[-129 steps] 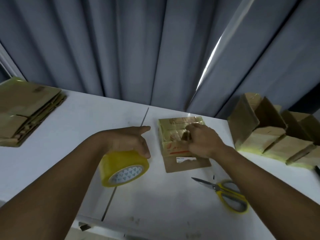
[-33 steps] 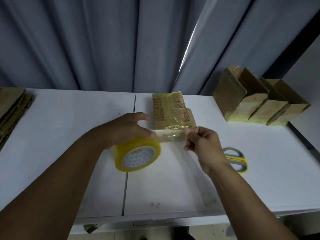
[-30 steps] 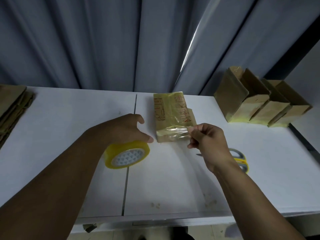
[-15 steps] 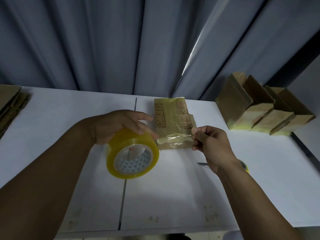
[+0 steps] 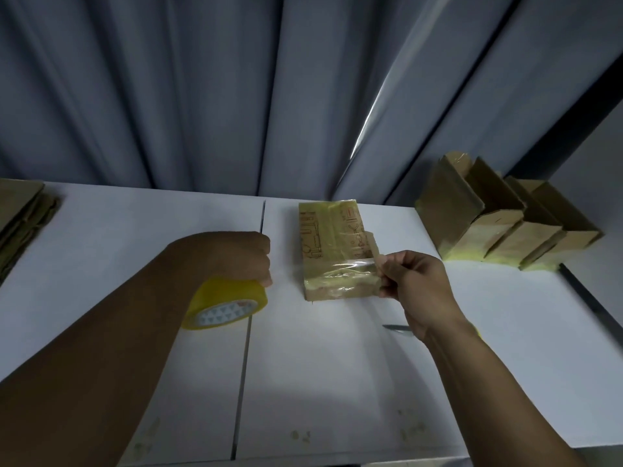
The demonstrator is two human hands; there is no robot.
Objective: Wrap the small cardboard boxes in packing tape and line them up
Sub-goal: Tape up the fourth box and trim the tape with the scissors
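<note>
A small flat cardboard box (image 5: 328, 244), mostly covered in glossy yellowish tape, lies on the white table (image 5: 337, 382) near the back. My left hand (image 5: 236, 256) grips a yellow roll of packing tape (image 5: 226, 303) from above, left of the box. My right hand (image 5: 414, 286) pinches the free end of a clear tape strip (image 5: 354, 266) at the box's near right corner; the strip lies across the box's near end. A row of taped boxes (image 5: 499, 217) leans together at the back right.
Flattened cardboard (image 5: 20, 214) is stacked at the left edge. A scissors blade tip (image 5: 397, 328) shows just behind my right wrist; the handles are hidden. Grey curtains (image 5: 236, 89) hang behind the table. A seam (image 5: 247, 332) runs down the tabletop.
My left hand lowered the roll from its raised, tilted pose and drew it left, away from the box. My right hand keeps its pinch on the tape end at the box's corner.
</note>
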